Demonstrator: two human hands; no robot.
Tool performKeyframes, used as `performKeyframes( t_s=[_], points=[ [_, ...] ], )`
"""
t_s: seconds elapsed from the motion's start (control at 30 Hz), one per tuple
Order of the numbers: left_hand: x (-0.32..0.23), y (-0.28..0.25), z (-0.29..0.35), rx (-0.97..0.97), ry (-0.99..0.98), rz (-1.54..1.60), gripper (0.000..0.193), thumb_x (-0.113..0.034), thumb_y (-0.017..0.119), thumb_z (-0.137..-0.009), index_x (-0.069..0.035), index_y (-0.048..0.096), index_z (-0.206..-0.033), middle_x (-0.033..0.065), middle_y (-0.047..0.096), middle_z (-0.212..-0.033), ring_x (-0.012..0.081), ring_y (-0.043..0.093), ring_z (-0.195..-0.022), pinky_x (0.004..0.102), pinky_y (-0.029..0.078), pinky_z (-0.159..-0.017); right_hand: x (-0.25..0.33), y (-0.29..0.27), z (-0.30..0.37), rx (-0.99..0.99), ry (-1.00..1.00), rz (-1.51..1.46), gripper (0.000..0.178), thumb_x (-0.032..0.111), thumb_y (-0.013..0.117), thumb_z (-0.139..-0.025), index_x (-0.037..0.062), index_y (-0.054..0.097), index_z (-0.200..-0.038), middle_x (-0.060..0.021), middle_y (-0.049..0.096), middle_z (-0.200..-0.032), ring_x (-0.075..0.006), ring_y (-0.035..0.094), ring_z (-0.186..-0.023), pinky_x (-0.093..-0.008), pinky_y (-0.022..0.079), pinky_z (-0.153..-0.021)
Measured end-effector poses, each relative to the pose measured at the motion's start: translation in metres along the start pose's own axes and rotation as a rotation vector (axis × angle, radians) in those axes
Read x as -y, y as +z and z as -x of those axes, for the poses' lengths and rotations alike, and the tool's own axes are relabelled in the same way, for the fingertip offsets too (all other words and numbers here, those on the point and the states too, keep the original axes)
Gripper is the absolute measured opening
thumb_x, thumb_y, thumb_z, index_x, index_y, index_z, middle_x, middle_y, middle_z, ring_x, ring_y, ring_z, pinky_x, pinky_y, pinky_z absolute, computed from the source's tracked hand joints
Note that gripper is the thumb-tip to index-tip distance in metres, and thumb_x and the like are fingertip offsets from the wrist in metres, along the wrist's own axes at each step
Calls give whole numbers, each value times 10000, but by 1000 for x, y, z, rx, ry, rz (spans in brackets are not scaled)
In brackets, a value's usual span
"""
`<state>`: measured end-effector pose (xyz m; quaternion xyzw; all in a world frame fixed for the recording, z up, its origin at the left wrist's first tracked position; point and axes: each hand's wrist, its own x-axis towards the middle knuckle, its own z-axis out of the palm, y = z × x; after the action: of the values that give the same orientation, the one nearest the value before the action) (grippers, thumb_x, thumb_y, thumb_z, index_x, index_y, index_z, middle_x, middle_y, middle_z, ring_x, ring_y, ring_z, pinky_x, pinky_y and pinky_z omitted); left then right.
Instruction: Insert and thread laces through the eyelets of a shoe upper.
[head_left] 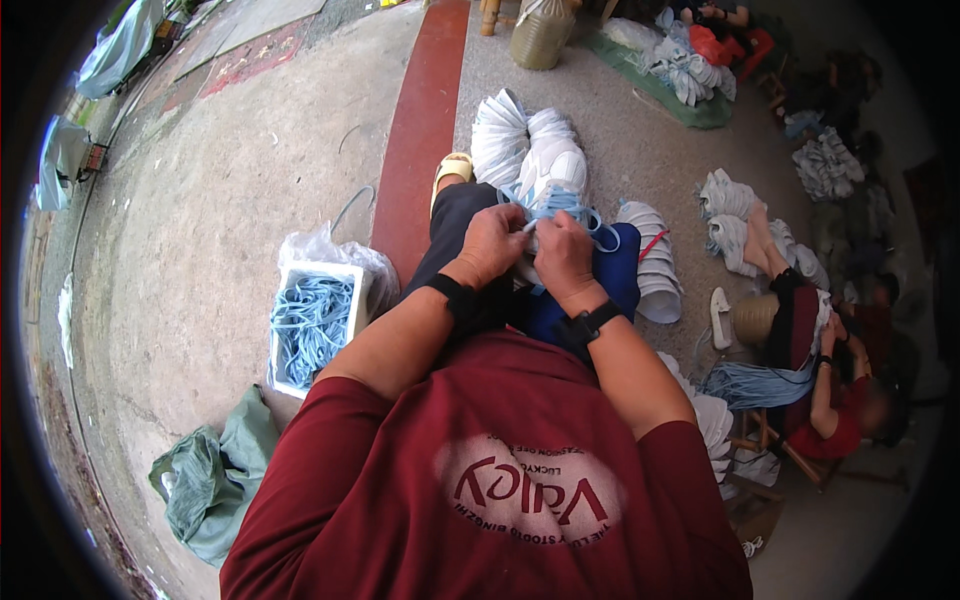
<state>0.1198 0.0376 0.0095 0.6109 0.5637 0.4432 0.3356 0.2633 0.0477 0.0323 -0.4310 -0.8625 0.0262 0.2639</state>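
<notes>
At the centre of the frame, we have both hands over the lap. Our left hand (492, 243) pinches the pale blue lace (562, 205) between thumb and fingertips; our right hand (565, 250), just beside it, pinches lace too, though we cannot tell which strand each holds. The white shoe (553, 165) lies just above the hands, toe toward the top of the frame, with blue lace across its throat and a loop hanging off to the right.

To thread well, we judge, we want the pinch close to the lace tip, the strand flat and untwisted, and the free loop clear of our fingers. Pulling both sides evenly should keep the rows level, and a steady shoe makes the holes easier to find.

Farther out, white shoe piles stand just above left of the shoe (498, 140) and to its right (655, 272). Left of centre, the white box (358, 318) holds spare laces (315, 325), within easy reach, we think. At the right edge, a co-worker (840, 400) sits near another blue bundle (757, 386).
</notes>
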Motion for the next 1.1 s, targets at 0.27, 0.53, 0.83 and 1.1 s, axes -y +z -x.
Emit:
performKeyframes(
  t_s=[0.27, 0.53, 0.83, 1.1],
  points=[
    [3, -1, 0, 20, -161, 69, 530, -122, 677, -621, 7, 489, -1100, 111, 620, -827, 244, 612, -772, 314, 481, -711, -8, -42, 67, 631, -193, -193, 52, 89, 578, -716, 45, 558, -697, -159, 522, -670, -357, 553, -647, -440, 451, -587],
    [2, 13, -5, -29, -120, 502, 364, -7, 620, -749, -19, 477, -1084, 33, 550, -830, 111, 539, -717, 242, 463, -652, 5, -29, 48, 386, -62, -25, 189, 123, 665, -683, -1, 563, -782, -190, 504, -826, -343, 539, -784, -419, 453, -684],
    [-3, -9, -15, 89, -314, 1226, 181, 31, 510, -807, -50, 501, -969, 37, 556, -837, 161, 593, -776, 274, 467, -736, 2, -10, 45, 422, -20, 66, 216, 110, 663, -659, -8, 570, -814, -216, 525, -870, -344, 546, -797, -408, 461, -715],
    [9, -20, -19, -65, -202, 992, 140, -22, 534, -831, -50, 522, -968, 45, 572, -900, 167, 602, -817, 296, 473, -762, -3, -18, 39, 341, 36, -84, 210, 101, 687, -643, 17, 581, -805, -145, 578, -789, -296, 585, -762, -383, 481, -683]
  ],
)
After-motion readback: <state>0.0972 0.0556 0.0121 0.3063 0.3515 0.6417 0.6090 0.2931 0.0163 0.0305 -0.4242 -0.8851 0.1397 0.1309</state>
